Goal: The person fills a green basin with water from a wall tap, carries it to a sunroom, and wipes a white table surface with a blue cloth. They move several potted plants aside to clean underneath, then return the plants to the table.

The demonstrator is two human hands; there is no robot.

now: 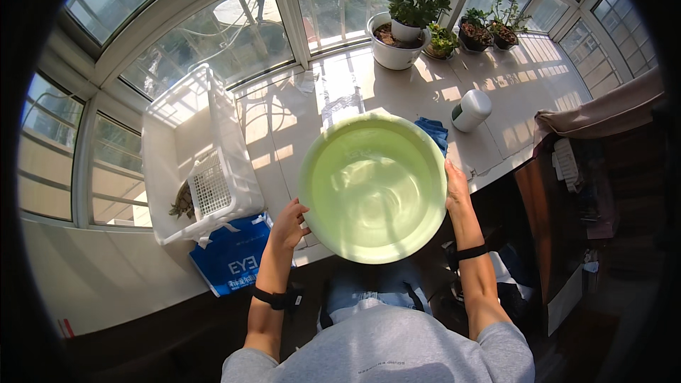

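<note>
A round light-green plastic basin (372, 254) is between my hands at the front of the tiled window ledge. Clear water (372, 191) inside it shows ripples and bright reflections. My left hand (288, 226) holds the left side of the rim, its fingertips partly hidden by the basin. On the opposite side, my right hand (456, 186) grips the rim with the thumb on top and the fingers underneath out of sight. The basin overhangs the ledge's front edge; whether its base touches the ledge cannot be seen. A crumpled blue cloth (433, 132) lies just behind it.
Left stands a white plastic crate (159, 170) with a turtle (183, 202) beside a white grid panel (212, 186). A blue bag (239, 244) hangs below. A white bottle (472, 110) stands right; potted plants (417, 8) line the windows. A wooden cabinet (532, 191) borders the right.
</note>
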